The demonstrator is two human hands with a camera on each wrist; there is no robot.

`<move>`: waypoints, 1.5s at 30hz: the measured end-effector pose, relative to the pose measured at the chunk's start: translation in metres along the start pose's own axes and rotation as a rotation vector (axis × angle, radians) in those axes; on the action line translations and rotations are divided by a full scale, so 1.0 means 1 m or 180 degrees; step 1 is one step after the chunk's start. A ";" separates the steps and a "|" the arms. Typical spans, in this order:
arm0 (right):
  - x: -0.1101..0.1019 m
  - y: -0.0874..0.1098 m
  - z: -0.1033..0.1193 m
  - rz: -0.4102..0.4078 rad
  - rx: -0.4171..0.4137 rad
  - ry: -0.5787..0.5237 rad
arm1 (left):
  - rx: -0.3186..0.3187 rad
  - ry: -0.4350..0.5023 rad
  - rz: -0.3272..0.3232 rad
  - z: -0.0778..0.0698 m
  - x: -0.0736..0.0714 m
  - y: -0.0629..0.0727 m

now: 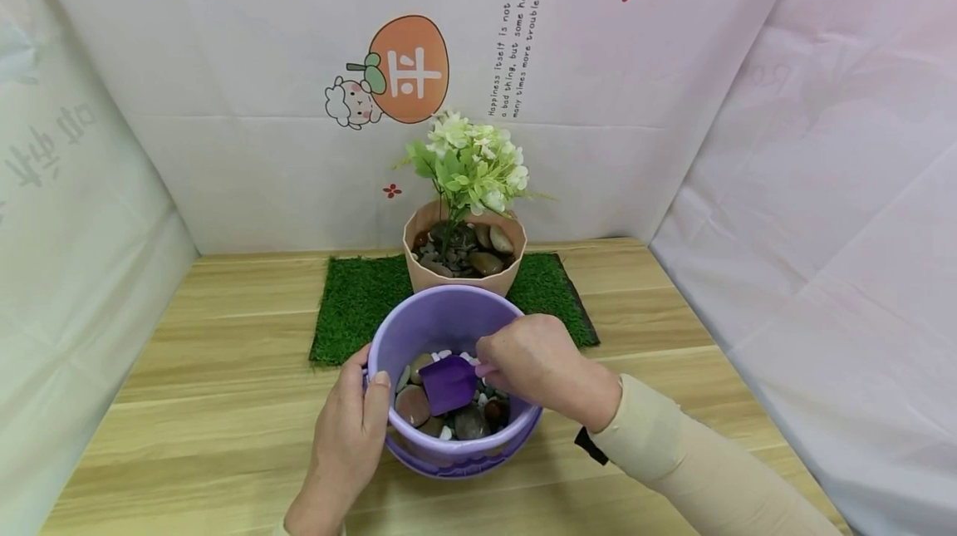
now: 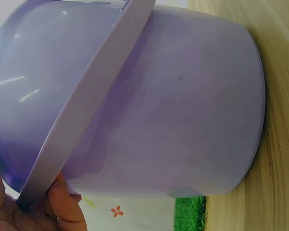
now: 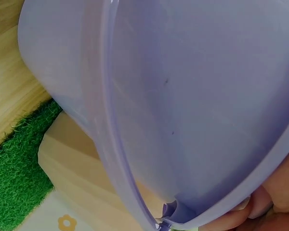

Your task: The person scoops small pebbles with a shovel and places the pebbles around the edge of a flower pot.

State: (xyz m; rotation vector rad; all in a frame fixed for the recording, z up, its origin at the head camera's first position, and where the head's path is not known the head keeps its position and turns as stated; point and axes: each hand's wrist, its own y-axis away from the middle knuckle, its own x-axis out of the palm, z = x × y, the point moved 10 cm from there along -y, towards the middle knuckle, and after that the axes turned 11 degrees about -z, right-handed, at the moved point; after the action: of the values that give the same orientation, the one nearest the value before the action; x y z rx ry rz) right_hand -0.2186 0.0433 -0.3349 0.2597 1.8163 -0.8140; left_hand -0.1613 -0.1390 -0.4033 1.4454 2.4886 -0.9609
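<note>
A purple bucket [image 1: 449, 316] stands on the table, its handle [image 2: 89, 106] hanging down the near side. My left hand [image 1: 345, 428] grips the left of the rim, thumb over the edge and fingers outside near the end of the handle. Inside the bucket lie stones [image 1: 471, 422] of mixed sizes and colours, with small white ones among them. My right hand [image 1: 534, 357] reaches over the right rim, gripping the pink handle of a small purple shovel [image 1: 450, 386]. The shovel's blade points left, close over the stones. In the right wrist view the bucket wall [image 3: 207, 96] hides the shovel.
Right behind the bucket is a pale pink flowerpot [image 1: 459, 280] with stones and a white-green flowering plant [image 1: 478, 162]. It stands on a green turf mat [image 1: 351, 312] on the wooden table [image 1: 224, 420]. White printed cloth [image 1: 262, 170] hangs at the back and sides.
</note>
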 end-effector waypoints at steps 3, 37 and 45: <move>0.002 0.001 -0.002 0.0074 0.0027 -0.0072 | 0.0007 -0.0001 -0.0012 0.000 0.000 0.000; -0.009 -0.003 0.029 -0.0557 -0.0483 0.0758 | 0.0008 -0.0038 -0.0012 0.000 0.001 -0.001; 0.007 -0.003 0.017 -0.0125 -0.0261 0.0244 | -0.0032 -0.0042 0.0004 0.001 0.001 0.000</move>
State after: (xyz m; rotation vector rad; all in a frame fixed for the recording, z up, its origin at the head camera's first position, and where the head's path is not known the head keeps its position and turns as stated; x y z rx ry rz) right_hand -0.2102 0.0289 -0.3427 0.2050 1.9271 -0.7638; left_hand -0.1627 -0.1388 -0.4046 1.4328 2.4793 -0.9531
